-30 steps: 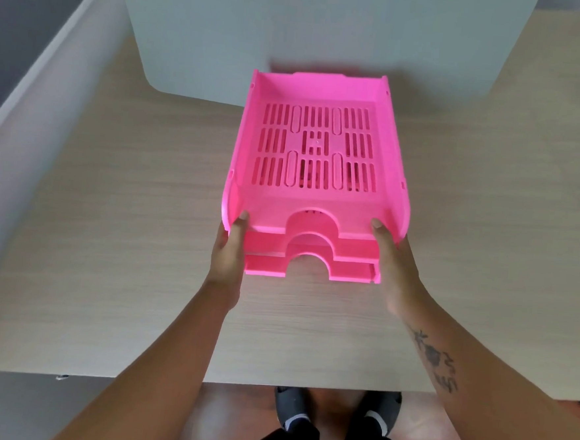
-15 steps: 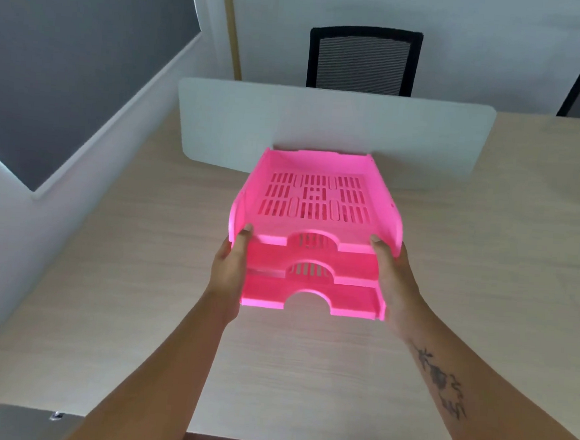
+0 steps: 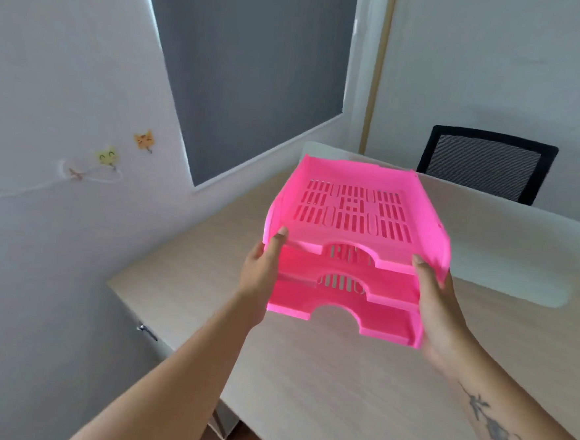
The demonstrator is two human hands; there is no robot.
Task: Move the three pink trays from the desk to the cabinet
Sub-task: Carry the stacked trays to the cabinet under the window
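Observation:
A stack of three pink trays point(image 3: 353, 224), each with a slotted floor and an arched cut-out in front, hangs in the air above the wooden desk point(image 3: 304, 392). My left hand point(image 3: 261, 272) grips the stack's left front corner, thumb on the top tray's edge. My right hand point(image 3: 440, 306) holds the right front side, fingers under the bottom tray. The stack tilts slightly down toward me. No cabinet is clearly in view.
A white divider panel point(image 3: 506, 248) stands along the desk's far edge, with a black mesh chair point(image 3: 488, 163) behind it. A grey-paned wall point(image 3: 251, 72) and a white wall with cat-shaped hooks point(image 3: 109, 155) are on the left. A drawer handle point(image 3: 145, 330) shows under the desk's left corner.
Both hands have lifted the tray stack off the desk and higher. My view has swung up and to the left, bringing the left wall into sight.

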